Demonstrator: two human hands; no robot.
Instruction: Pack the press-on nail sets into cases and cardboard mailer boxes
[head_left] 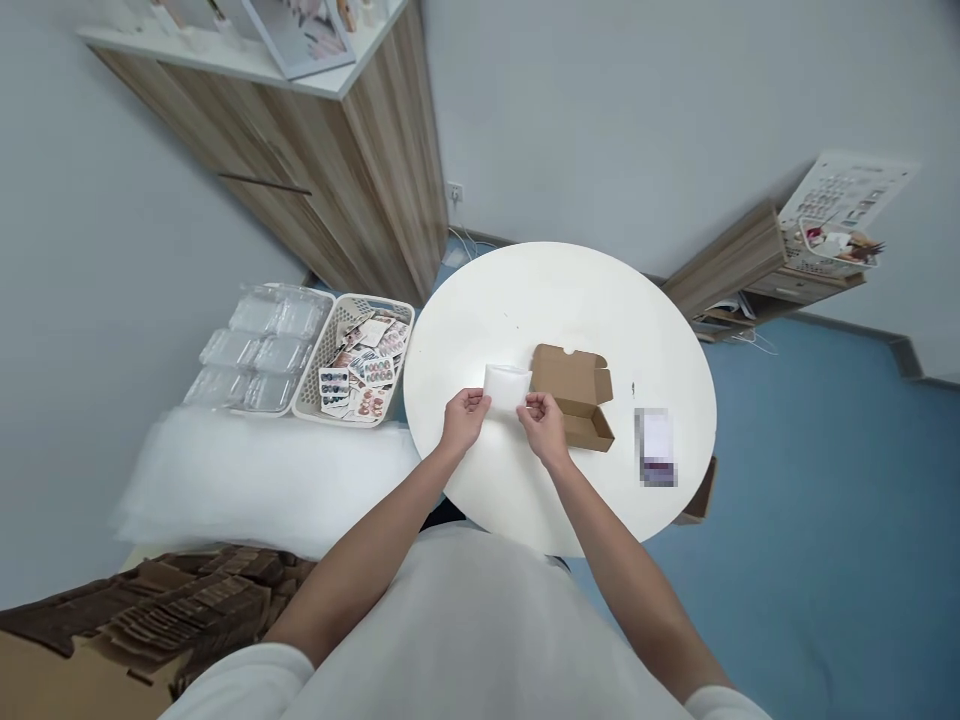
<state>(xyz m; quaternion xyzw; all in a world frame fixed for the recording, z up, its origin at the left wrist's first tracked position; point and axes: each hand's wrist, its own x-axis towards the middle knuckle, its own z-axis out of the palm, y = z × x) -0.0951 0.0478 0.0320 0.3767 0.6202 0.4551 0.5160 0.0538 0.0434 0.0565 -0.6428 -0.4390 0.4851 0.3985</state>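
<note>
A smooth, white, round-topped counter (555,290) fills the middle of the view. Beside it on the left spreads a broad, whitish, translucent pile of sheeting (270,475). Beyond that pile stands a cream plastic latticed basket (306,400) of printed cards showing rows of coloured nail shapes.

On the counter, right of centre, a brown cardboard folding box (592,430) sits open, its lid tipped back away from the person.

The left hand (463,418) and the right hand (544,425) are over the counter, just left of the box. Each is closed in a thumb-and-finger pinch, the left at the lower left corner of a small, white, flat, rectangular pouch (506,388), the right at its right side. The pouch is thus stretched between them, beside the box; whether it also touches the counter cannot be told.

It looks very light and soft, probably thin foam or film: likely to bend, crease or slip under a careless grip, and perhaps to tear if pulled hard. Opposite side edges seem the best hold, pinched gently, with the middle left unsqueezed since any contents are hidden.
</note>
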